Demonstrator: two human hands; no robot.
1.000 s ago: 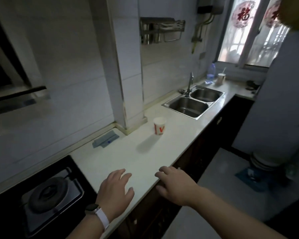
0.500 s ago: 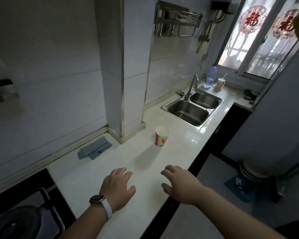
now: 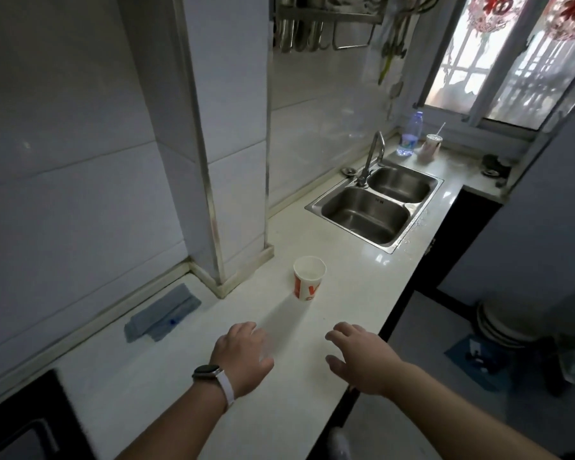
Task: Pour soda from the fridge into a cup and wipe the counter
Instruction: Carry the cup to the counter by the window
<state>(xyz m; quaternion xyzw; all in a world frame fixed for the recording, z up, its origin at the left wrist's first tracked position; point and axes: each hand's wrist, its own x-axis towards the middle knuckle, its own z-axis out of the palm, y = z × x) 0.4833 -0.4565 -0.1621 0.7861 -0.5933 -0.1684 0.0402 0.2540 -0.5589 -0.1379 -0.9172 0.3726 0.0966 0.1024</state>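
- Paper cup (image 3: 309, 277), centre of frame, upright on the white counter (image 3: 356, 293), mouth up, looks empty; well apart from both hands.
- Judged light, thin-walled, easy to crush or tip while filling. Wrap gently round the lower wall, not the rim.
- Left hand (image 3: 243, 356), lower centre: palm down, fingers loosely spread, holding nothing.
- Right hand (image 3: 362, 356), lower centre-right, near the counter's front edge: same pose, empty.
- Folded grey cloth (image 3: 161, 313), lower left by the wall: likely soft, limp; press flat under the palm to wipe.
- Soda and fridge not in view.
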